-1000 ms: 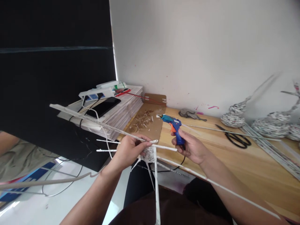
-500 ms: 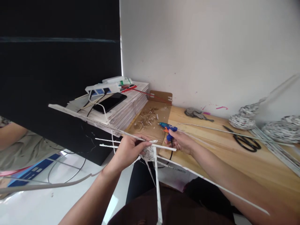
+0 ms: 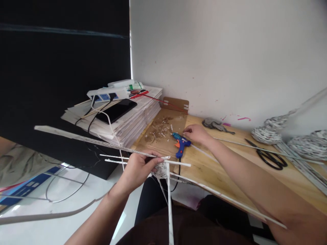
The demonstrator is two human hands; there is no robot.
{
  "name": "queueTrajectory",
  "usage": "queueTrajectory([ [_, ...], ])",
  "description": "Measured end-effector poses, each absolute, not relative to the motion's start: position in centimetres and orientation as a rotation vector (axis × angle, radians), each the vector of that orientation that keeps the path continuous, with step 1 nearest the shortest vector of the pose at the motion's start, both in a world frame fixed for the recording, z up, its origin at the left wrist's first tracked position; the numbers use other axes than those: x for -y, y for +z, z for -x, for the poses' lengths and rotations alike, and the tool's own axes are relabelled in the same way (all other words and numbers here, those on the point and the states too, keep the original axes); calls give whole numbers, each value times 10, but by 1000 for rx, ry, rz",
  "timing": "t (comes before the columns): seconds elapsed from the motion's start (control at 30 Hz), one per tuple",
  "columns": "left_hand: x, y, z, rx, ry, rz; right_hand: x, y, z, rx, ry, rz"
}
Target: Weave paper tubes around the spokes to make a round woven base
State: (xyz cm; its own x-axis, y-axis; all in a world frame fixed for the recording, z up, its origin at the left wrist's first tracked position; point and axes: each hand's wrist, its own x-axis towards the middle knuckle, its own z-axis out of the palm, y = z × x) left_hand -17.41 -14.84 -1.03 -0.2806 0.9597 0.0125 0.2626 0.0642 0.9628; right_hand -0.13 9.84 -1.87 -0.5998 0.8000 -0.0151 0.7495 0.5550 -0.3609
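Note:
My left hand (image 3: 143,166) is closed round a small woven piece (image 3: 160,169) of rolled paper, pinching it between thumb and fingers. Thin paper tubes (image 3: 169,204) stick out from it in several directions, one long one reaching far left. My right hand (image 3: 198,133) is over the bench with its fingers curled together just beyond the glue gun (image 3: 181,143); whatever they may hold is hidden. The blue glue gun lies on the cardboard's right edge, its nozzle pointing away to the left. Beside the right wrist lies a long thin paper tube (image 3: 255,148), partly covered.
Paper scraps litter the cardboard (image 3: 155,144). Left of it, a paper stack (image 3: 139,120) bears a power strip (image 3: 104,97) and a phone (image 3: 116,110). Black scissors (image 3: 272,158), a grey cloth (image 3: 216,125) and woven paper pieces (image 3: 265,134) lie on the right. A black panel (image 3: 63,75) stands left.
My right hand has let go of the glue gun, which now lies on the cardboard, and has moved forward past it. My left hand still holds the woven piece.

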Motion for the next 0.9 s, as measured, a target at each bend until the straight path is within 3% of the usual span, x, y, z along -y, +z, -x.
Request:
queueTrajectory([
  [0.23,150,-9,180,-1689,1249,-1219,-115,-30,39,2693,657,1411],
  [0.53,146,-15,185,-1694,1245,-1176,-131,-19,48,2498,442,1533],
  [0.9,145,-13,181,-1634,1259,-1197,-27,-26,-26,2579,673,1515],
])
